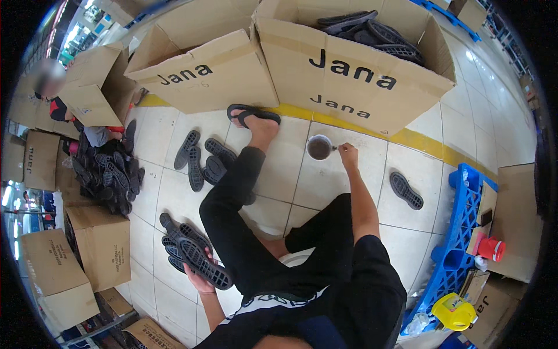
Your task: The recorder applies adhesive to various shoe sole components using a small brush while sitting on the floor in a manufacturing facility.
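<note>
Over cream floor tiles [279, 174], the left hand [200, 281] is clutching a black latticed sole [202, 262], the right hand [349, 156] bunching fingers beside a round white cup [319, 148], brown cardboard boxes [290, 58] standing beyond.

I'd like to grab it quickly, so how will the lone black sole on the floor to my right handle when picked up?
The lone sole is probably light for its size, given its hollow-looking cells. It seems unlikely to roll, lying flat. It may hold its shape: the top sole in the left hand shows no clear droop.
</note>
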A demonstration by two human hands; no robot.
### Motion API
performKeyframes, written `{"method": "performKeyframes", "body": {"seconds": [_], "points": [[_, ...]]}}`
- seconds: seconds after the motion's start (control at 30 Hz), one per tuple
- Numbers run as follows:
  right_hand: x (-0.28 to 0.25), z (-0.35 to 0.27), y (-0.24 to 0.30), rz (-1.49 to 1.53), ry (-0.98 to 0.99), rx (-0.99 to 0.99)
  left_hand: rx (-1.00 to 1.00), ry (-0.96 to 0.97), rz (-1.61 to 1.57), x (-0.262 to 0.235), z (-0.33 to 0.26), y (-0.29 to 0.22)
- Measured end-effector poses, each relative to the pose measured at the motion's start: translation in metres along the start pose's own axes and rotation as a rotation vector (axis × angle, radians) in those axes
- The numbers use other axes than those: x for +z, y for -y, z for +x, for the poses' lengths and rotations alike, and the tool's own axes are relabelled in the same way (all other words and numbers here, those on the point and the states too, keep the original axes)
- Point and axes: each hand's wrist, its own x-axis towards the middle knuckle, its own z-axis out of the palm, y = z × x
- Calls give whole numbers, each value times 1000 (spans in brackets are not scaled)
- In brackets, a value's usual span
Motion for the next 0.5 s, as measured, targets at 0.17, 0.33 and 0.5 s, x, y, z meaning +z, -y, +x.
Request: {"method": "performKeyframes", "body": {"seconds": [0.17, 0.33, 0.5], "points": [[-11, 5, 70, 123, -148, -122, 2, -74, 39, 24, -10, -4], [0, 6, 91, 93, -200, -198, 34, -94, 59, 31, -17, -15], [-25, -44, 208, 1270, 257, 431, 8, 53, 35, 108, -14, -11]]}}
